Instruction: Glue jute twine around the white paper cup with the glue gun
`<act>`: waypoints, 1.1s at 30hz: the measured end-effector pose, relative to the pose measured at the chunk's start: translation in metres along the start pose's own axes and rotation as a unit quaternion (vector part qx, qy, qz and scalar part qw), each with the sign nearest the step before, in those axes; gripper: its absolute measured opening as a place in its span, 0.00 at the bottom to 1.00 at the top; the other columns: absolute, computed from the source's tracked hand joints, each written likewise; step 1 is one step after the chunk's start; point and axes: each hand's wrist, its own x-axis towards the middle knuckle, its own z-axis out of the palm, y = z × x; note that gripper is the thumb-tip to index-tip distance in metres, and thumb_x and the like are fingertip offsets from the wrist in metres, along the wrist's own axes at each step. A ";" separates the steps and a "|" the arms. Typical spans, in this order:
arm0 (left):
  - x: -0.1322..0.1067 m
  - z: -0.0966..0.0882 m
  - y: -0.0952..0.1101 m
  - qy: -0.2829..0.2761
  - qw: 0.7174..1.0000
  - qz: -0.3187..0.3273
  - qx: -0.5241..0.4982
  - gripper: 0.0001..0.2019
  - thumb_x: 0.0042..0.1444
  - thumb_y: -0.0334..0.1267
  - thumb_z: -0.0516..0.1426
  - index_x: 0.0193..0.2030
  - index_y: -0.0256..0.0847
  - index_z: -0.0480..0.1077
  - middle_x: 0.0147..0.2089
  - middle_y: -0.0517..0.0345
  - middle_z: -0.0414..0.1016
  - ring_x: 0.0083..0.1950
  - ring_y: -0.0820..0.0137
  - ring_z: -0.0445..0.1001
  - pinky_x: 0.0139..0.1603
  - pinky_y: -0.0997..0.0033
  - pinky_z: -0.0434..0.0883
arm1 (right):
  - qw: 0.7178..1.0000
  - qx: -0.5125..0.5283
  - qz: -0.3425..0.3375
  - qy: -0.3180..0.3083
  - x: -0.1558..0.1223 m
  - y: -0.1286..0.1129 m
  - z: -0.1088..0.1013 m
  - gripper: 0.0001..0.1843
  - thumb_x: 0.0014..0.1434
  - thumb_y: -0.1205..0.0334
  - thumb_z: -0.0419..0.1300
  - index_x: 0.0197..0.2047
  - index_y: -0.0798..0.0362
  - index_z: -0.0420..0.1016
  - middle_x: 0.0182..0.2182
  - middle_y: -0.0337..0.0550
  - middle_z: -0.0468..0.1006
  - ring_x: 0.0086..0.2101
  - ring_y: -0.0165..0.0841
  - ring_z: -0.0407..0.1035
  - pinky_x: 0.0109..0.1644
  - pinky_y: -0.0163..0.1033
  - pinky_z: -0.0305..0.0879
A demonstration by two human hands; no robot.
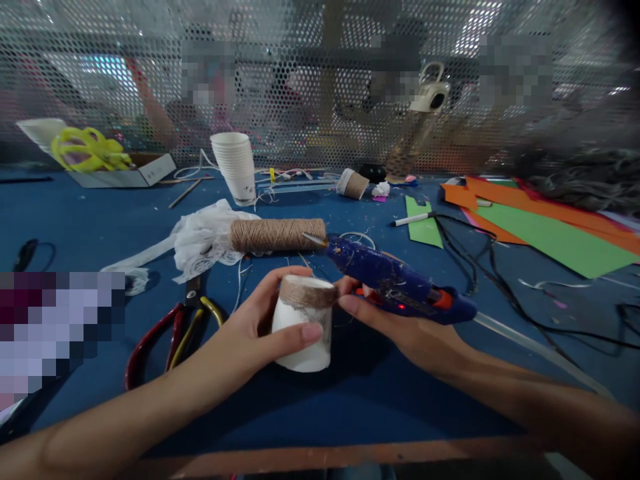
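Note:
My left hand [250, 327] is wrapped round a white paper cup [304, 327] standing upside down on the blue table [350, 393]. Brown twine is wound round the cup's top end. My right hand [400, 327] holds a blue hot glue gun [395, 280], its nozzle pointing left past the cup, its fingertips touching the cup's twine band. A spool of jute twine [277, 235] lies just behind the cup.
Red and yellow handled pliers [175, 327] lie left of the cup, white lace [200, 240] beside the spool. Behind stand stacked paper cups [235, 165], yellow scissors [87, 150] on a box, a marker [413, 219]. Coloured paper sheets [540, 230] and black cables [500, 293] lie right. A perforated screen stands behind the table.

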 end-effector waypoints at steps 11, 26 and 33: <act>-0.004 0.000 0.003 -0.016 0.999 0.012 -0.043 0.24 0.52 0.42 0.73 0.54 0.53 0.74 0.47 0.64 0.81 0.43 0.70 0.76 0.41 0.76 0.72 | 0.998 0.053 -0.012 -0.014 0.005 0.011 0.003 0.09 0.65 0.52 0.67 0.44 0.46 0.78 0.41 0.38 0.79 0.43 0.34 0.75 0.51 0.41 0.73; -0.012 -0.009 0.001 -0.066 0.993 0.040 -0.085 0.29 0.50 0.46 0.73 0.58 0.53 0.71 0.48 0.57 0.81 0.44 0.63 0.81 0.41 0.69 0.75 | 0.996 0.069 -0.054 -0.029 0.054 0.001 0.017 0.07 0.65 0.56 0.65 0.43 0.49 0.79 0.44 0.42 0.84 0.49 0.37 0.78 0.61 0.46 0.70; -0.016 -0.013 0.002 -0.187 0.978 0.038 -0.085 0.29 0.54 0.46 0.71 0.61 0.55 0.67 0.50 0.56 0.79 0.47 0.64 0.78 0.44 0.70 0.72 | 0.983 0.038 -0.181 0.005 0.046 -0.011 0.010 0.05 0.65 0.60 0.65 0.46 0.45 0.76 0.49 0.43 0.82 0.55 0.42 0.75 0.64 0.53 0.68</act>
